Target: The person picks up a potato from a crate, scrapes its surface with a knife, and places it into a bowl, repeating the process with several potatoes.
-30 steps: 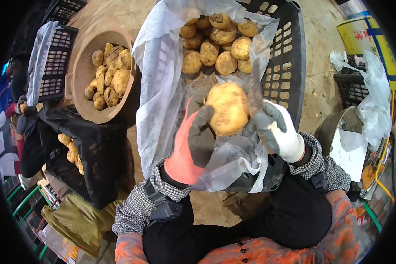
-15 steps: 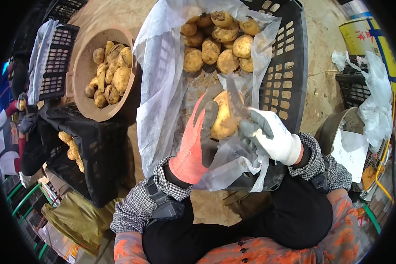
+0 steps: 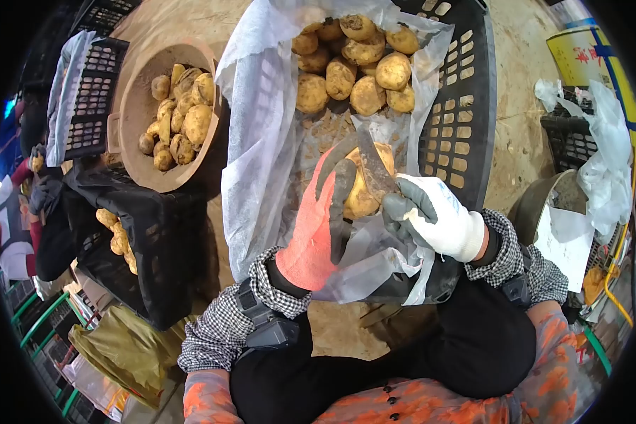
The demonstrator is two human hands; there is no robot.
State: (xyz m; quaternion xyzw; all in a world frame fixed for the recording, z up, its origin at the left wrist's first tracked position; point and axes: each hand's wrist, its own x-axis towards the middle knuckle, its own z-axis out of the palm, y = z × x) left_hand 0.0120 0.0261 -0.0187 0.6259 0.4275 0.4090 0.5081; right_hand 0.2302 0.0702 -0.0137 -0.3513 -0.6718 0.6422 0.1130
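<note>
My left hand (image 3: pixel 316 222), in a red glove with a dark grey palm, curls round the left side of a large yellow potato (image 3: pixel 360 203). My right hand (image 3: pixel 438 219) wears a white glove with grey-coated fingers. Those fingers close on a knife (image 3: pixel 376 162), its handle hidden in the grip. The dirt-smeared blade points away from me and lies over the potato's right side. Both hands are above the near end of a black plastic crate (image 3: pixel 454 134) lined with pale sheeting (image 3: pixel 258 155). Several potatoes (image 3: pixel 367 95) are heaped at the crate's far end.
On the left, a brown basin (image 3: pixel 131 152) holds several potatoes and cut pieces. Nearer stands a black-lined crate (image 3: pixel 166 261) with potatoes inside. Another person's gloved hand (image 3: pixel 44 196) shows at the far left. A metal pot (image 3: pixel 530 208) and plastic bags (image 3: pixel 604 166) are at right.
My left fingers have closed further round the potato, covering more of its left side. The knife blade has shifted slightly left across the potato. My right hand has barely moved.
</note>
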